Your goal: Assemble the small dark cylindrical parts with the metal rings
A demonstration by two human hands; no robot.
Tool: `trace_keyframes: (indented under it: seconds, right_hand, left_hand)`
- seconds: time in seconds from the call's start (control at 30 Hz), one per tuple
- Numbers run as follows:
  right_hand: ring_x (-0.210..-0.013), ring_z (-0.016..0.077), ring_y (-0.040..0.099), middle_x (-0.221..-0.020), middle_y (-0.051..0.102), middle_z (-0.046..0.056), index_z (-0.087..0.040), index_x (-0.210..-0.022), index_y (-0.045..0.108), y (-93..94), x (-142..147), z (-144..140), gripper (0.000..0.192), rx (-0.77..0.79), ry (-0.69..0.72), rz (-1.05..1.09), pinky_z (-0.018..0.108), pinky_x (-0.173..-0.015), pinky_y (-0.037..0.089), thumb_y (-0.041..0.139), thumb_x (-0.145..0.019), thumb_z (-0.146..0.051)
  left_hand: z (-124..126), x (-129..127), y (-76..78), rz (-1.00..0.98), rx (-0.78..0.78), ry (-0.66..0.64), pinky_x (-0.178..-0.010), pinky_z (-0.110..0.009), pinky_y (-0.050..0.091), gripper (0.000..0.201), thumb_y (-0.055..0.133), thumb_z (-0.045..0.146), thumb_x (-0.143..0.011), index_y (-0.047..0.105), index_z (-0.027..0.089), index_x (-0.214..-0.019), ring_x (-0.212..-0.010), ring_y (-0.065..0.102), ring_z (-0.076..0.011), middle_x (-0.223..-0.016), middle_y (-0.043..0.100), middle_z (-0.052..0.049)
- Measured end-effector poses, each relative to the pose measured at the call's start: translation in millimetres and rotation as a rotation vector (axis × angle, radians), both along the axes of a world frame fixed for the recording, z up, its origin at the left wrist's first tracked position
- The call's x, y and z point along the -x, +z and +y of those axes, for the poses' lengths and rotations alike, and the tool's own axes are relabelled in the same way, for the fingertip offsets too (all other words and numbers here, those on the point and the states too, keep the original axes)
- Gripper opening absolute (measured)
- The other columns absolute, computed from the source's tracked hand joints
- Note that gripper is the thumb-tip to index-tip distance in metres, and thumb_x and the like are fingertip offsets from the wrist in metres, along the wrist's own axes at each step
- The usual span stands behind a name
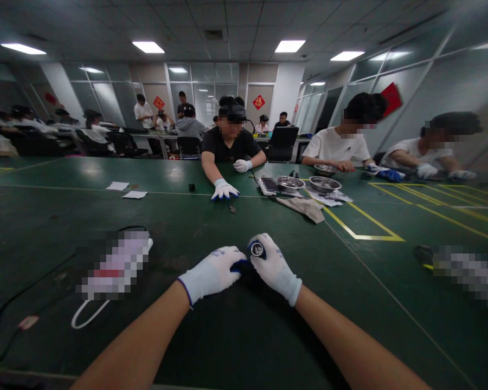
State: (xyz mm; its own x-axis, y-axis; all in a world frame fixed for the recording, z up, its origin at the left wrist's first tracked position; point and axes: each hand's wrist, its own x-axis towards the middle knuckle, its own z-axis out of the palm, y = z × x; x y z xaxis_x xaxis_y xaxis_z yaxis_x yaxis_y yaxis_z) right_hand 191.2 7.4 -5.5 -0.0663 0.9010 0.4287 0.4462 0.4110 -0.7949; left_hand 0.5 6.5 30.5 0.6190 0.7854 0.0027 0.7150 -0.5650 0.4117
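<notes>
Both of my hands wear white gloves with blue palms and are held close together over the green table [211, 352]. Closed in my right hand [271, 266] is a small round silver-rimmed part [257, 249]. Its end faces up toward me and shows a dark inside with light spots; its exact kind is too small to tell. My left hand [219, 269] is just left of it, fingers curled inward with the blue fingertips by the right hand. Whatever those fingers hold, if anything, is hidden.
Across the table a person reaches a gloved hand [225, 189] over small dark pieces [232, 209]. Metal bowls [325, 184] and a beige cloth [303, 208] lie right of it. A blurred pouch with a white loop [90, 315] and a black cable [28, 281] lie left.
</notes>
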Motion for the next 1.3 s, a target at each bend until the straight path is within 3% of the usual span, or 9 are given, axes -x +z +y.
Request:
trace_keyframes:
  seconds: [0.2,0.43,0.63,0.83,1.1,1.3]
  right_hand:
    - [-0.083,0.0214,0.06,-0.088,0.058,0.001,-0.024,-0.084,0.059,-1.0,-0.9,1.3,0.025,-0.017,-0.01,-0.021,0.035,-0.074,0.052,0.054,-0.067,-0.006]
    - [-0.083,0.0214,0.06,-0.09,0.059,0.002,-0.023,-0.084,0.058,0.4,-1.9,0.2,0.019,-0.03,0.038,-0.008,0.035,-0.075,0.051,0.055,-0.072,-0.009]
    - [-0.084,0.0219,0.06,-0.091,0.059,0.003,-0.023,-0.084,0.058,3.3,-1.2,-1.3,0.017,-0.03,0.068,-0.015,0.036,-0.077,0.051,0.054,-0.074,-0.01]
    - [-0.085,0.022,0.06,-0.09,0.059,0.002,-0.023,-0.084,0.058,3.5,0.5,-2.6,0.02,-0.03,0.071,-0.047,0.036,-0.077,0.051,0.054,-0.073,-0.008]
    - [-0.082,0.0206,0.058,-0.088,0.057,0.002,-0.023,-0.083,0.056,7.2,-0.1,-4.1,0.018,-0.045,0.108,-0.051,0.034,-0.074,0.048,0.053,-0.074,-0.009]
    - [-0.078,0.0192,0.055,-0.084,0.057,0.0,-0.023,-0.086,0.053,11.0,1.1,-7.9,0.012,-0.051,0.2,-0.019,0.032,-0.071,0.046,0.053,-0.078,-0.013]
  left_hand:
    - [-0.9,2.0,2.7,0.021,-0.021,0.058,-0.103,-0.041,0.05,0.021,0.069,0.026,-0.088,0.071,0.022,-0.108,-0.115,0.064,-0.0286,-0.121,0.067,-0.009]
    - [2.6,4.4,3.9,-0.038,0.004,0.09,-0.096,-0.038,0.053,0.016,0.059,0.027,-0.095,0.067,0.023,-0.109,-0.104,0.069,-0.0248,-0.111,0.073,-0.006]
    - [1.5,4.2,0.8,0.043,-0.037,0.007,-0.105,-0.04,0.048,0.025,0.064,0.022,-0.092,0.068,0.024,-0.117,-0.116,0.066,-0.0271,-0.123,0.07,-0.007]
    - [3.3,3.7,-0.6,0.077,-0.051,-0.034,-0.111,-0.042,0.046,0.021,0.061,0.022,-0.094,0.071,0.023,-0.113,-0.121,0.063,-0.0283,-0.127,0.069,-0.009]
    - [10.5,8.8,8.1,-0.202,-0.032,0.153,-0.103,-0.04,0.051,0.023,0.059,0.024,-0.095,0.07,0.022,-0.114,-0.11,0.068,-0.0255,-0.115,0.074,-0.006]
    - [4.9,5.7,22.4,-0.503,0.048,0.134,-0.098,-0.039,0.055,0.02,0.062,0.022,-0.089,0.074,0.02,-0.105,-0.103,0.071,-0.0244,-0.108,0.078,-0.006]
